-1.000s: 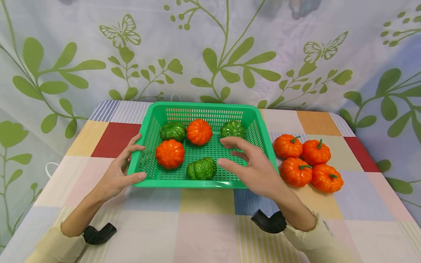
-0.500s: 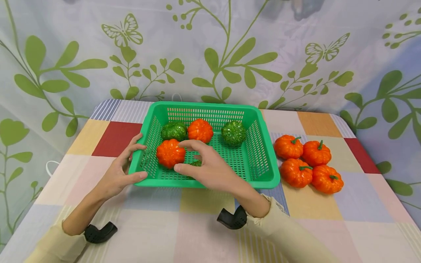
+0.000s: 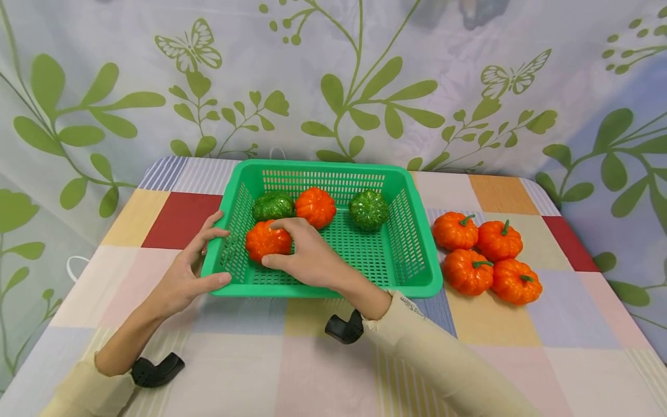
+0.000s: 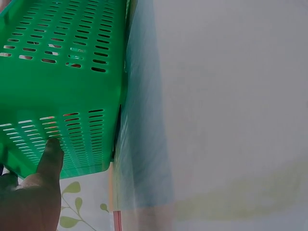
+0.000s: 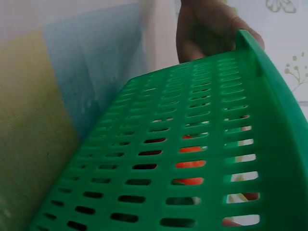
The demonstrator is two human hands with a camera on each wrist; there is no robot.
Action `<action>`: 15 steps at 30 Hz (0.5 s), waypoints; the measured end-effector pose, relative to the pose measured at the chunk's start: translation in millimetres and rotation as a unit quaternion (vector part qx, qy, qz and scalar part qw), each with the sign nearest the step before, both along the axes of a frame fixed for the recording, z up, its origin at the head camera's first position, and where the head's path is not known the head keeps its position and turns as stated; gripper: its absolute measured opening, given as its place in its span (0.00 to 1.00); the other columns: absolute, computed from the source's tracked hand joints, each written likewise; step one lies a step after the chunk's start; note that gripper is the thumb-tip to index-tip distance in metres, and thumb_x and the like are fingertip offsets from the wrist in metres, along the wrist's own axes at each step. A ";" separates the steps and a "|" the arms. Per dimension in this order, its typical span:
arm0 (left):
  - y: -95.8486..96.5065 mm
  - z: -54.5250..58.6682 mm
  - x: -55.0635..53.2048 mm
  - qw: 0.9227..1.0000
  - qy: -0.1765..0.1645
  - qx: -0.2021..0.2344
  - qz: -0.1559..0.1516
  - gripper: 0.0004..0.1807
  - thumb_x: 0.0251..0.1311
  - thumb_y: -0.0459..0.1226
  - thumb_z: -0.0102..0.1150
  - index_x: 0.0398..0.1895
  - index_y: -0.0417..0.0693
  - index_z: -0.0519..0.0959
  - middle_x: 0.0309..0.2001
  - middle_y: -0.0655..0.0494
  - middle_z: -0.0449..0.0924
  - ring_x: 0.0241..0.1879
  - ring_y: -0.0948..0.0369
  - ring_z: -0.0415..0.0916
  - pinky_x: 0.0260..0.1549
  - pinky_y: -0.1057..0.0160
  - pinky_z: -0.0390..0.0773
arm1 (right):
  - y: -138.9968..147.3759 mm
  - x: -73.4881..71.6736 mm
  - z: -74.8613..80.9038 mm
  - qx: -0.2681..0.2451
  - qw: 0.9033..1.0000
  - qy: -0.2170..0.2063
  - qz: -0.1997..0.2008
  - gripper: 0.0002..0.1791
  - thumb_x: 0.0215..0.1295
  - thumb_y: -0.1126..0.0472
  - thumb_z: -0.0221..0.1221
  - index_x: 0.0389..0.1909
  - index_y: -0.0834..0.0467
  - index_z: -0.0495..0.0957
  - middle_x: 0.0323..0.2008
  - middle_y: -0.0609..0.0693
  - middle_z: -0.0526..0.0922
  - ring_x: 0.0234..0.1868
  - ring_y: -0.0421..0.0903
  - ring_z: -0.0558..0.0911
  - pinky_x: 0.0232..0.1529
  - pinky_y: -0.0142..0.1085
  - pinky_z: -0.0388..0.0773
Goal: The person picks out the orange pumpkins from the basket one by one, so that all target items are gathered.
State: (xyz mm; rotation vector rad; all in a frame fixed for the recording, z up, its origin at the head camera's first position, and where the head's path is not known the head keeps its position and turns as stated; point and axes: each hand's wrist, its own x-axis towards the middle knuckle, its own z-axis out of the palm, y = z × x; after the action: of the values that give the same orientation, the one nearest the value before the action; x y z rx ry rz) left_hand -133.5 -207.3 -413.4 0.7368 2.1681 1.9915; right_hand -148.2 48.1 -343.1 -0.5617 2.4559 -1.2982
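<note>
A green plastic basket (image 3: 333, 291) with slotted walls stands on the table. My left hand (image 3: 184, 278) holds it at the left end, thumb at the front corner and fingers at the left rim; a finger (image 4: 52, 156) lies along the outer wall in the left wrist view. Inside, my right hand (image 3: 312, 255) grips an orange pumpkin (image 3: 260, 242) at front left, thumb on its near side and fingers over its right. Behind it sit a green pumpkin (image 3: 273, 206) and another orange pumpkin (image 3: 315, 207). A second green pumpkin (image 3: 368, 210) is at back right. The right hand hides the basket's front middle.
Several orange pumpkins with green stems (image 3: 482, 255) stand in a cluster on the table right of the basket. A patchwork cloth (image 3: 234, 359) covers the table. A leaf-patterned curtain (image 3: 292, 75) hangs close behind.
My right hand has moved left across the basket from its right side to the front-left orange pumpkin, passing over a green pumpkin that is now hidden. My left hand has stayed at the rim.
</note>
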 end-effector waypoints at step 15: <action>1.2 1.6 1.7 1.000 -0.001 0.000 0.002 0.32 0.56 0.20 0.56 0.66 0.37 0.61 0.79 0.56 0.35 0.70 0.54 0.45 0.49 0.69 0.76 | -4.8 -6.2 -3.0 0.101 0.995 0.018 0.018 0.38 0.67 0.53 0.61 0.73 0.60 0.60 0.64 0.54 0.70 0.56 0.48 0.76 0.56 0.41 0.74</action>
State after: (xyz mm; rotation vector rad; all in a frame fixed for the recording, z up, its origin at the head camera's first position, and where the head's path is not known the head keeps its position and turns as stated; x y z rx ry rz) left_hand -131.8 -206.1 -411.9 0.7313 2.1708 1.9941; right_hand -154.3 43.3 -346.2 -0.5778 2.5542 -1.0182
